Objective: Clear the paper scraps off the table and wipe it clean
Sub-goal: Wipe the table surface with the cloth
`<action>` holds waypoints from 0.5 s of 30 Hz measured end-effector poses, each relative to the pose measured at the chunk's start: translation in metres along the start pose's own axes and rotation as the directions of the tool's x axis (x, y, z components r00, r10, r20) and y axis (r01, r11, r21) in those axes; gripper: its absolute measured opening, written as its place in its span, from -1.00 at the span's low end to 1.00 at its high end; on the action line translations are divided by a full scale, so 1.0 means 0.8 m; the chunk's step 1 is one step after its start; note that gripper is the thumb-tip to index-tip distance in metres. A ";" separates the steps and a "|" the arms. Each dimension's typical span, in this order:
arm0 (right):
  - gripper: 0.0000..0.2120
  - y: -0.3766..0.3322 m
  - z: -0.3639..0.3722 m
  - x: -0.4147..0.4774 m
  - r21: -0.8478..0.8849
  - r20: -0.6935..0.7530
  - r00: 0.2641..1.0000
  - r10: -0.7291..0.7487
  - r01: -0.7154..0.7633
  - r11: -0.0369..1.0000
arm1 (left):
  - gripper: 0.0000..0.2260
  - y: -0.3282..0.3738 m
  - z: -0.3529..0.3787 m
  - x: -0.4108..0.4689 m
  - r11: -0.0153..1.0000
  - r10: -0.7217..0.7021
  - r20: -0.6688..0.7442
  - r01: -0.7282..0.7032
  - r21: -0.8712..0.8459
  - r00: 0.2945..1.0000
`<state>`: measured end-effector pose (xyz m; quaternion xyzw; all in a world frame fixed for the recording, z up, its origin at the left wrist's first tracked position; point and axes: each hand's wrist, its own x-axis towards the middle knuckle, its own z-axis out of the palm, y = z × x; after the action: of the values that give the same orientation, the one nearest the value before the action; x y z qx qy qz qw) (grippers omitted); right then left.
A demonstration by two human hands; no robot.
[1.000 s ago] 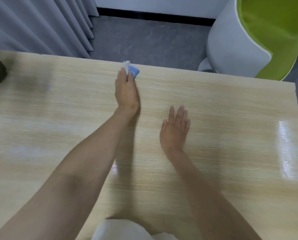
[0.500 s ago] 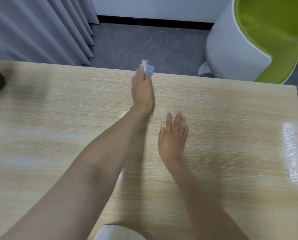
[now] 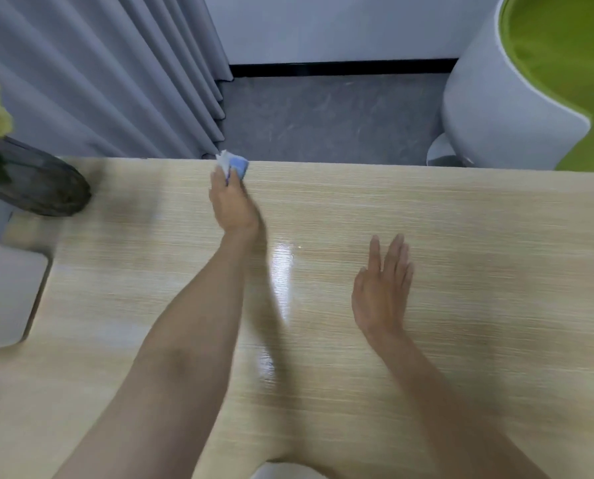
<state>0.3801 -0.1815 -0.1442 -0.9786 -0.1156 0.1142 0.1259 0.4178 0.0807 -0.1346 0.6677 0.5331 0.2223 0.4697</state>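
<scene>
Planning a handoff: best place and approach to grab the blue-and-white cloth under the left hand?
Probably the cloth tip that sticks out past the left hand fingers at the table far edge. The rest is hidden under the palm. Come from the far side, over the edge, where floor leaves room, and pinch top and bottom. The right hand lies flat and open, holding nothing.

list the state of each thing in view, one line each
left hand: pressed on the blue cloth, at the far table edge
blue cloth: bunched with white paper under the fingertips
right hand: open, flat, empty
table: glossy, no loose scraps visible
vase: holding pale flowers, far left corner
grey box: at the left edge
</scene>
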 end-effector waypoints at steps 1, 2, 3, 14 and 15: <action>-0.45 -0.006 0.002 -0.004 -0.011 0.005 0.999 -0.054 0.054 0.998 | -0.66 0.009 0.011 -0.015 0.995 -0.067 -0.009 0.067 -0.069 0.998; -0.46 -0.013 0.005 -0.008 -0.021 0.012 0.995 -0.099 0.100 0.995 | -0.68 0.017 0.024 -0.031 0.996 -0.044 0.044 0.048 -0.078 0.998; -0.46 -0.021 0.008 -0.011 -0.022 0.015 0.992 -0.125 0.125 0.992 | -0.68 0.018 0.040 -0.052 0.996 0.092 0.179 -0.092 -0.012 0.979; -0.42 -0.052 0.033 -0.019 -0.046 0.102 0.976 -0.194 0.199 0.979 | -0.58 -0.036 -0.069 0.067 0.898 0.246 0.101 -0.266 0.350 0.964; -0.41 -0.052 0.034 -0.019 -0.041 0.104 0.976 -0.192 0.197 0.980 | -0.60 -0.024 -0.058 0.053 0.896 0.259 0.064 -0.264 0.356 0.964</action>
<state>0.3508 -0.1399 -0.1557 -0.9586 -0.2198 0.1471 0.1055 0.3850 0.1376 -0.1379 0.8097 0.4667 0.1765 0.3088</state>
